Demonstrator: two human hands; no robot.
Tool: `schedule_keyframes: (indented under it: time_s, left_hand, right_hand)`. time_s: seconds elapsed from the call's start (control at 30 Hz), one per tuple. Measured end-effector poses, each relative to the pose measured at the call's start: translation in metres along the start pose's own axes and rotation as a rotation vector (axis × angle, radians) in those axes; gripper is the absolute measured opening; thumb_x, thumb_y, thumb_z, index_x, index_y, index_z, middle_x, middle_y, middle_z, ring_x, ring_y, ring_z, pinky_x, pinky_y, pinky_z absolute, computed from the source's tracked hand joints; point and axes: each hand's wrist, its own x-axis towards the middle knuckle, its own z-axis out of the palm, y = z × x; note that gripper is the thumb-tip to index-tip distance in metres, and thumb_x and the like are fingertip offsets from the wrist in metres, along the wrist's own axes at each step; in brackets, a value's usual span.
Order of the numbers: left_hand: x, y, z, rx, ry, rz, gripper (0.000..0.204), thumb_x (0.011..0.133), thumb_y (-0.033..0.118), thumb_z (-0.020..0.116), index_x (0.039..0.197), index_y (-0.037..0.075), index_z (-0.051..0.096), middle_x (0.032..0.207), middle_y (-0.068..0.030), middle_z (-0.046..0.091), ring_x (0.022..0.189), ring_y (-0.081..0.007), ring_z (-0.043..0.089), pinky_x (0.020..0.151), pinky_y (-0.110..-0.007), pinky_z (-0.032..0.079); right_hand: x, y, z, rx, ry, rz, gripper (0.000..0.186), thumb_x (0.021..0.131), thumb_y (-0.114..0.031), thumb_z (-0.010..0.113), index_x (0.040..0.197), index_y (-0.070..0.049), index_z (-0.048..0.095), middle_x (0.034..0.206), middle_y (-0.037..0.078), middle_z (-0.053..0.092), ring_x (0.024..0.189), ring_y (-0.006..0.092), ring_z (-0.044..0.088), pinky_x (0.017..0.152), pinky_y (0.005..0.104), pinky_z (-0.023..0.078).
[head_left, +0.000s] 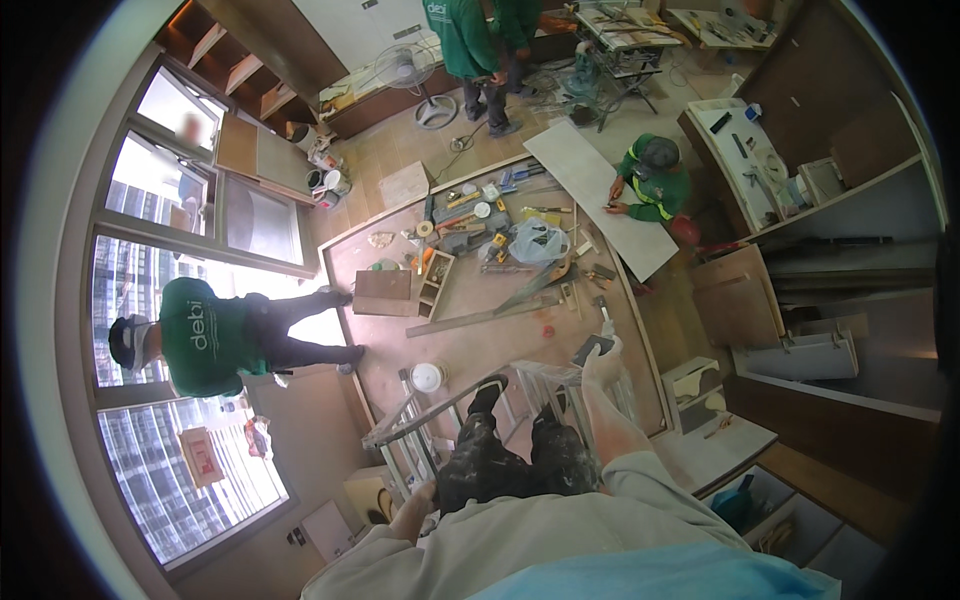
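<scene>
My right hand (602,368), whitish as if dusted or gloved, is closed on a dark flat block (591,349) beside the right side of the ladder. Just beyond it a pale-handled tool (606,318) lies or points away; whether it touches the hand I cannot tell. My left hand (424,494) is down by the left side of the metal ladder (400,428), its fingers mostly hidden. Both my dark-trousered legs are at the ladder, below my grey top. A white bucket (428,377) stands on the large board platform (470,350) ahead.
Hand tools (480,225), a plastic bag (538,243) and a wooden box (385,292) spread over the platform. One person (205,335) in green leans by the windows. Another (655,180) crouches at a long pale board (600,195). Further people stand near a fan (403,68).
</scene>
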Motion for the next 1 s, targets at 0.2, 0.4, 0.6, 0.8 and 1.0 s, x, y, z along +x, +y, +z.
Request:
schedule_keyframes:
  time_s: [0.2, 0.4, 0.6, 0.8, 1.0]
  left_hand:
    - [-0.010, -0.001, -0.008, -0.248, -0.002, -0.070, 0.017, 0.104, 0.025, 0.057, 0.116, 0.019, 0.067, 0.103, 0.0040, 0.070, 0.084, -0.0115, 0.062, 0.072, -0.031, 0.049]
    - [-0.058, -0.020, -0.035, -0.574, -0.069, -0.175, 0.014, 0.102, 0.020, 0.056, 0.109, 0.013, 0.066, 0.085, 0.0034, 0.065, 0.069, -0.0136, 0.060, 0.059, -0.031, 0.047]
    - [-0.066, -0.032, -0.024, 0.132, -0.003, 0.030, 0.013, 0.101, 0.018, 0.055, 0.104, 0.011, 0.066, 0.082, 0.0029, 0.063, 0.067, -0.0139, 0.059, 0.057, -0.032, 0.046]
    - [-0.037, -0.002, 0.009, 0.528, 0.147, 0.276, 0.012, 0.099, 0.016, 0.055, 0.098, 0.010, 0.065, 0.078, 0.0024, 0.060, 0.064, -0.0142, 0.058, 0.054, -0.032, 0.044]
    - [-0.020, -0.015, -0.065, 0.540, -0.107, 0.195, 0.015, 0.096, 0.016, 0.056, 0.088, 0.007, 0.065, 0.079, -0.0009, 0.060, 0.064, -0.0132, 0.054, 0.057, -0.032, 0.043]
  right_hand:
    - [0.002, 0.005, 0.005, -0.012, 0.030, -0.009, 0.050, 0.091, -0.023, 0.073, 0.136, -0.014, 0.054, 0.114, 0.018, 0.073, 0.103, 0.0400, 0.070, 0.089, 0.0520, 0.053]
    - [0.005, 0.010, 0.013, -0.034, 0.025, 0.002, 0.050, 0.091, -0.026, 0.073, 0.137, -0.017, 0.054, 0.114, 0.019, 0.072, 0.104, 0.0400, 0.070, 0.087, 0.0533, 0.054]
    - [0.005, 0.017, 0.017, -0.039, 0.017, -0.009, 0.051, 0.092, -0.025, 0.072, 0.138, -0.017, 0.052, 0.114, 0.018, 0.073, 0.103, 0.0395, 0.070, 0.086, 0.0532, 0.053]
    - [0.006, 0.014, 0.013, -0.056, 0.039, -0.062, 0.050, 0.091, -0.023, 0.073, 0.136, -0.014, 0.054, 0.114, 0.018, 0.073, 0.104, 0.0388, 0.070, 0.092, 0.0511, 0.051]
    - [-0.014, 0.002, -0.002, 0.022, 0.016, -0.022, 0.049, 0.088, -0.018, 0.075, 0.132, -0.008, 0.057, 0.115, 0.018, 0.072, 0.107, 0.0371, 0.069, 0.095, 0.0485, 0.051]
